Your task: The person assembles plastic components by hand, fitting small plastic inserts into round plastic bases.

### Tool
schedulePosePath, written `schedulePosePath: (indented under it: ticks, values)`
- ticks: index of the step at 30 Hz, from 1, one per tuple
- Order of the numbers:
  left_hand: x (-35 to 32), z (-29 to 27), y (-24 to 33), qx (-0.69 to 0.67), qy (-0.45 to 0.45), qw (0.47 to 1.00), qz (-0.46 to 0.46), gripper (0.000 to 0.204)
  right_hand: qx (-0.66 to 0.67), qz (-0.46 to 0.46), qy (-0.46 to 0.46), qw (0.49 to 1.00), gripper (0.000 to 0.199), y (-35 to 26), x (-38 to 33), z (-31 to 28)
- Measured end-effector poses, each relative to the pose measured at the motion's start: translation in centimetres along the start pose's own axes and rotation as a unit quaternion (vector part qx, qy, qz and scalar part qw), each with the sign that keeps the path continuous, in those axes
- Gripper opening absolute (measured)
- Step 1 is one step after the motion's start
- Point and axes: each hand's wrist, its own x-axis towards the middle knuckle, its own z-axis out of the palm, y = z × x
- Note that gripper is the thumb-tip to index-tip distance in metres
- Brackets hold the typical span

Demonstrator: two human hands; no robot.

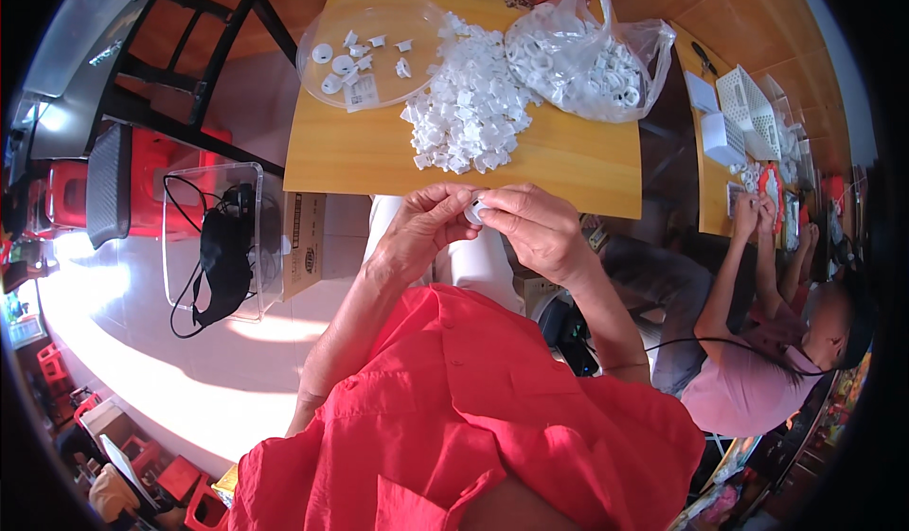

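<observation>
Small white round part (473, 213), one, held in both hands on the wearer's side of the heap of white pieces (466, 110).
Part: white, roughly disc-shaped, smooth-looking, with a small dark mark near its upper edge; remainder covered by fingers; held up just short of the heap, past the table edge. Left hand (426, 222): thumb and forefinger pinching the part's left side, other fingers curled. Right hand (542, 230): thumb and fingertips pinching its right side. Heap: many small, angular white pieces, loose on the yellow wooden table (579, 160). Left of the heap, touching or nearly so: clear round tray (413, 22), holding a few white discs (343, 64) and smaller white pieces. Right of the heap: clear plastic bag (579, 22), filled with white parts, some ring-shaped.
</observation>
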Motion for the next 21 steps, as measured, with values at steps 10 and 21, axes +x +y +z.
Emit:
schedulePosePath:
  ticks: [10,21]
  values:
    - [-0.4,1.3,0.6,0.015,0.007,1.000,0.023,0.017,-0.102,0.000,0.021,0.995,0.017,-0.9,-0.3,0.5]
    - [-0.8,2.5,0.9,0.095,0.048,0.992,0.069,0.019,0.260,0.321,0.190,0.891,0.015,-1.2,-1.4,0.8]
